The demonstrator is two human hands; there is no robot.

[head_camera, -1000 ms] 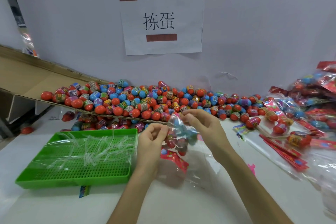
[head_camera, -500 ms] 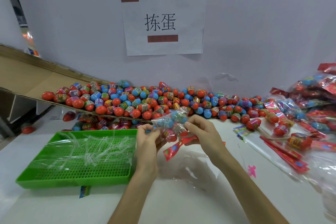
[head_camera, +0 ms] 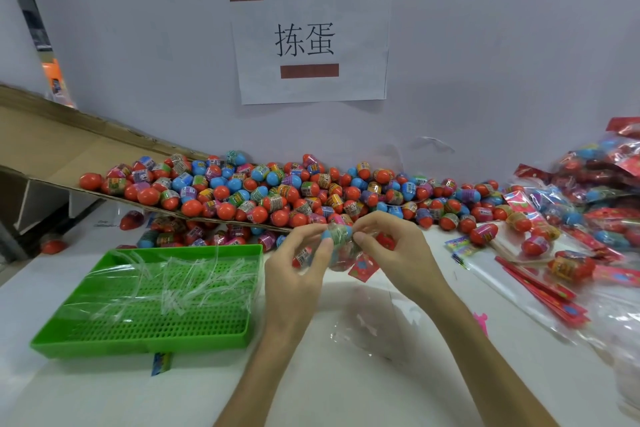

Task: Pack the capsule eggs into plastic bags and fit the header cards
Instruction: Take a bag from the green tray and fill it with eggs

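White table (head_camera: 104, 388), green tray (head_camera: 138, 345), capsule eggs (head_camera: 483, 234)

Green perforated tray (head_camera: 138, 345) holding clear plastic strips (head_camera: 180, 282) sits front-left on white counter (head_camera: 104, 395), slanted cardboard sheet (head_camera: 52, 149) behind it, paper sign (head_camera: 310, 42) with brown tape on grey wall (head_camera: 485, 45).

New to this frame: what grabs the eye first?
The heap of red and blue capsule eggs on a cardboard ramp along the back wall. At centre, left hand and right hand pinch a filled plastic bag with a red header card. A green tray sits left.
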